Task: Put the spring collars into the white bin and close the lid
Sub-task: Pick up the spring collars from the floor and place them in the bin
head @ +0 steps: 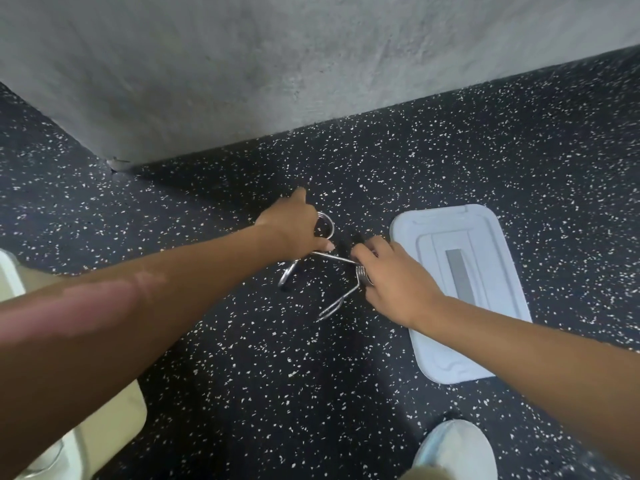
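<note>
Two metal spring collars lie close together on the dark speckled floor. My left hand [294, 226] grips one spring collar [325, 225] by its coil, its wire handles sticking out below my palm. My right hand [391, 278] is closed around the second spring collar [360, 275], whose handles point down and left. The white lid [460, 289] lies flat on the floor just right of my right hand. The white bin [8, 275] shows only as a pale corner at the far left edge, mostly hidden by my left forearm.
A grey concrete wall [277, 64] rises behind the collars, with a corner at the left. My white shoe [453, 448] stands at the bottom right. Beige trouser fabric [114, 427] covers my left knee at the bottom left.
</note>
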A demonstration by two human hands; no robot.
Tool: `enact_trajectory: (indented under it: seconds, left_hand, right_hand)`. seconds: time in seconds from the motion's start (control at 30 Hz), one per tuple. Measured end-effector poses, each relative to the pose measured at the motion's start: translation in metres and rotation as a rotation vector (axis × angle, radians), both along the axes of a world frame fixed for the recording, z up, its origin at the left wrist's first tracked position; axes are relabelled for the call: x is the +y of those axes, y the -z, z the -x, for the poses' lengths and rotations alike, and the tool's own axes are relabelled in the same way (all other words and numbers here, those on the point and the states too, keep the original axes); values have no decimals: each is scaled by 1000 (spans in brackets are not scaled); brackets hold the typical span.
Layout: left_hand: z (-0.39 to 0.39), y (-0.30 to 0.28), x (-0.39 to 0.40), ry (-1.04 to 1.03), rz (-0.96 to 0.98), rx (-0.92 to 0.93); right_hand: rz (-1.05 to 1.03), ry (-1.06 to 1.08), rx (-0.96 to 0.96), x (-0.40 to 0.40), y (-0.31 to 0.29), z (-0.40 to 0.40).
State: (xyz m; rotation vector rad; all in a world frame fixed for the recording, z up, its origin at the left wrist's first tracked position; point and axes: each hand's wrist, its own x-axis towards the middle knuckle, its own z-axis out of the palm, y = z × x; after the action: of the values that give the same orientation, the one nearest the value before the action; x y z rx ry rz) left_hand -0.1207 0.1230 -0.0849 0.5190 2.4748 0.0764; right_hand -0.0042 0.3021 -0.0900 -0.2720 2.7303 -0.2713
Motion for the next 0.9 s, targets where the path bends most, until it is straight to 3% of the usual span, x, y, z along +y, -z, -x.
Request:
enact_trajectory:
  seconds: [0.2, 0.37, 0.6, 0.9]
  left_hand:
    - [1, -2, -22, -90, 39, -39]
    - [6, -33, -47, -76, 14, -79]
    - [-12, -128, -112, -359, -330, -228]
    - [-84, -209, -224, -610, -617, -253]
  right_hand:
    - [186, 34, -41, 9, -16, -16]
    - [447, 153, -198, -6, -43, -24]
    - [838, 416, -449, -58, -79, -34]
    - [1045, 430, -577, -119, -112, -34]
